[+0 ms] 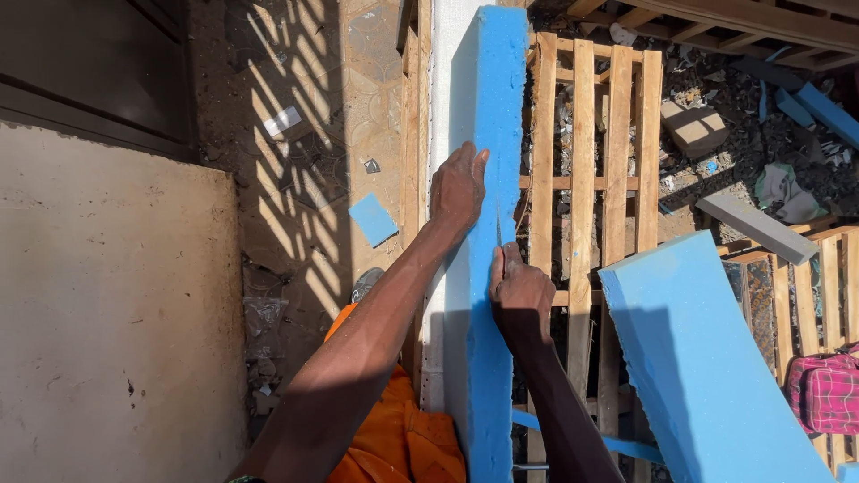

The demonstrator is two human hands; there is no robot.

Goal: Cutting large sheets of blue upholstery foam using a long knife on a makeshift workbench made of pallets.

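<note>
left hand pressing flat on the blue foam slab, right hand in a tight grip on the knife just below; best keep blade straight, fingers clear.

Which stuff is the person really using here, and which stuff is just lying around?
In use:
- left hand, pressing flat on the long blue foam slab
- right hand, gripping a thin blade that meets the slab's edge

Lying about:
- big blue foam sheet
- small blue foam square
- wooden pallet
- grey block
- pink checked bag
</note>
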